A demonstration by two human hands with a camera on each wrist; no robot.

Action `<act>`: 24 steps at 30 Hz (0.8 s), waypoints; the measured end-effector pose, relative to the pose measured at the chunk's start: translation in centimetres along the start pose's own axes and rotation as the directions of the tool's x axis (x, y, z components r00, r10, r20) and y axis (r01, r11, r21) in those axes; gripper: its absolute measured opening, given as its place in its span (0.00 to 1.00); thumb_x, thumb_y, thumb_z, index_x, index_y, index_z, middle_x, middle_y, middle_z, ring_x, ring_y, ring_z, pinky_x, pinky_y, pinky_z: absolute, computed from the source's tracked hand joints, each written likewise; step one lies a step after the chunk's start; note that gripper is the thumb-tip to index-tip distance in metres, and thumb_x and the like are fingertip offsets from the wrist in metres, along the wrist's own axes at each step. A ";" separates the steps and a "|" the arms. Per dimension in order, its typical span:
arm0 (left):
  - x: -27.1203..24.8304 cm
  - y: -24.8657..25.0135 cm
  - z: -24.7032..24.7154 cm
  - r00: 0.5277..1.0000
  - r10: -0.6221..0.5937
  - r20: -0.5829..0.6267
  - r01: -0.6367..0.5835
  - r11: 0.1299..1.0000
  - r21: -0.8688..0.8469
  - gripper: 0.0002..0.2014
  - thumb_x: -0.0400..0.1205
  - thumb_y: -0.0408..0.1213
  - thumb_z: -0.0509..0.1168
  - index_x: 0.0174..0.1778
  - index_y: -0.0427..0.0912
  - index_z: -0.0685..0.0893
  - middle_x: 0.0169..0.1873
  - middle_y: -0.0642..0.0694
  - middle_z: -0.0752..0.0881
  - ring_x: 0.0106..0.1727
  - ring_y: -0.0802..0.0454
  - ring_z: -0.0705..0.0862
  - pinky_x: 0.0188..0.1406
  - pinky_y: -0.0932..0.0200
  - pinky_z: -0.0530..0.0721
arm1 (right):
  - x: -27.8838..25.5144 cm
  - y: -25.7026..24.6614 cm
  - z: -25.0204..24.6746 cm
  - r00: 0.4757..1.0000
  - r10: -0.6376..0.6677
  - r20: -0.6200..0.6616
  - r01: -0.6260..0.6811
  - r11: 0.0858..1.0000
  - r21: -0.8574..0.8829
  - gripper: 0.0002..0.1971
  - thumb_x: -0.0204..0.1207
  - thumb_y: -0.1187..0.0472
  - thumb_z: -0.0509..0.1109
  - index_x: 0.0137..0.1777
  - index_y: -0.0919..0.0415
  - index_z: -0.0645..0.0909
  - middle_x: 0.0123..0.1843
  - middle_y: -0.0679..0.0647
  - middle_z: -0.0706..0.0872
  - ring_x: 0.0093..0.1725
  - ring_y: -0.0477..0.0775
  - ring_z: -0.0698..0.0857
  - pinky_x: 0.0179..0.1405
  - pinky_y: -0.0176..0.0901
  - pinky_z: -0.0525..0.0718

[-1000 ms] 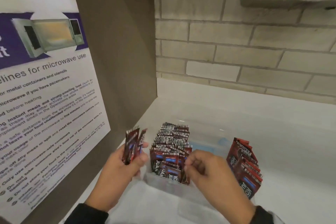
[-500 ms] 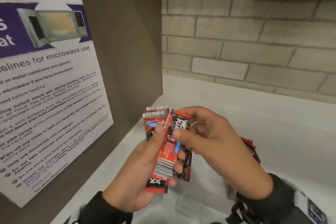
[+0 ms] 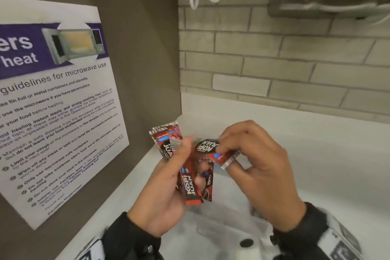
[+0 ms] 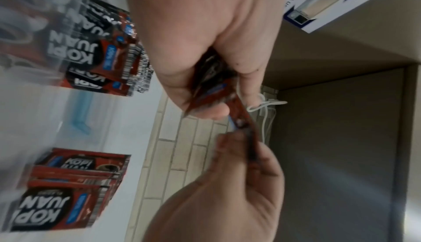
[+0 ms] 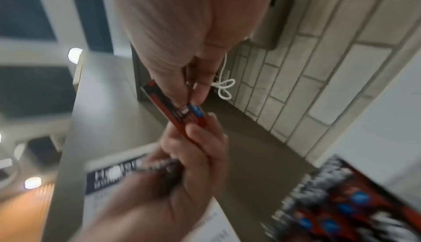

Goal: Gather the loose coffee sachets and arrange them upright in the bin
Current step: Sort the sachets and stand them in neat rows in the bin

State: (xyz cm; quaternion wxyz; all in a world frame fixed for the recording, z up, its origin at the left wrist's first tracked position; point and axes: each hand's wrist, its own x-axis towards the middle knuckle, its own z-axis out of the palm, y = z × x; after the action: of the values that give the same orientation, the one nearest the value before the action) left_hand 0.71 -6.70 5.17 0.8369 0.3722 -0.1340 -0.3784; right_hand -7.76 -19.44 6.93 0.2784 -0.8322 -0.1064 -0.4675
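While my right-hand fingertips [image 3: 226, 143] pinched one red-and-black foil coffee sachet [image 3: 217, 151] by its end, it lay tilted across the fan of same sachets [image 3: 191, 173] that my left hand [image 3: 166, 192] gripped w/ thumb and curled fingers; right hand [image 3: 259, 173] was otherwise curled, nothing else in it. Both hands were raised above the white counter [image 3: 327, 154], near the microwave-use poster [image 3: 57, 107]. Left wrist view showed two groups of sachets already upright in the clear plastic bin [image 4: 75, 112], w/ an open gap btwn them. Judging progress: most were stowed; the handful I held was left to square up and slot in. Couldn't tell if any loose ones remained elsewhere.
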 end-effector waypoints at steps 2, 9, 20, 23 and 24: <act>-0.3 0.3 0.2 0.997 0.079 0.022 -0.080 0.995 0.062 0.13 0.68 0.35 0.69 0.48 0.38 0.84 0.34 0.42 0.86 0.25 0.55 0.81 0.16 0.69 0.75 | -1.1 0.3 0.3 0.994 -0.033 0.109 0.044 0.994 -0.100 0.12 0.63 0.79 0.74 0.41 0.63 0.83 0.47 0.48 0.77 0.46 0.41 0.79 0.47 0.23 0.73; -0.5 1.9 -0.6 0.992 0.115 0.042 -0.122 0.900 0.418 0.17 0.64 0.24 0.77 0.48 0.35 0.84 0.34 0.38 0.84 0.23 0.52 0.78 0.24 0.63 0.78 | -0.1 -1.1 -1.6 0.957 0.188 0.220 -0.211 0.974 0.082 0.19 0.71 0.70 0.60 0.54 0.48 0.82 0.59 0.43 0.75 0.53 0.43 0.81 0.49 0.30 0.79; -0.6 2.8 -0.4 0.974 0.216 0.068 -0.221 0.835 0.505 0.11 0.64 0.28 0.78 0.40 0.41 0.88 0.31 0.45 0.85 0.26 0.54 0.77 0.20 0.66 0.74 | 2.8 -0.3 -3.6 0.751 0.647 0.130 -0.624 0.631 0.461 0.09 0.75 0.78 0.66 0.46 0.63 0.79 0.40 0.58 0.78 0.29 0.50 0.85 0.32 0.39 0.88; 0.2 3.1 -0.4 0.941 0.337 0.005 -0.304 0.841 0.448 0.08 0.71 0.25 0.73 0.42 0.39 0.86 0.30 0.47 0.85 0.26 0.54 0.75 0.23 0.64 0.76 | 1.4 -0.1 -3.3 0.684 0.710 0.171 -0.684 0.540 0.491 0.09 0.76 0.79 0.65 0.45 0.65 0.74 0.41 0.59 0.76 0.33 0.56 0.87 0.37 0.45 0.90; 0.5 3.3 -0.1 0.932 0.363 0.004 -0.325 0.828 0.457 0.07 0.72 0.25 0.72 0.42 0.39 0.85 0.30 0.47 0.85 0.27 0.54 0.75 0.24 0.63 0.76 | 0.9 -0.1 -3.1 0.674 0.706 0.217 -0.716 0.551 0.429 0.09 0.76 0.79 0.65 0.44 0.64 0.74 0.41 0.59 0.78 0.35 0.59 0.88 0.39 0.49 0.90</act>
State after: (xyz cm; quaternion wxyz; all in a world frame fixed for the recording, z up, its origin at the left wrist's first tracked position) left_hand 2.82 -5.59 7.47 0.7870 0.5405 -0.2479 -0.1646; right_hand -9.53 -21.19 8.93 0.6391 -0.7114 0.1237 -0.2650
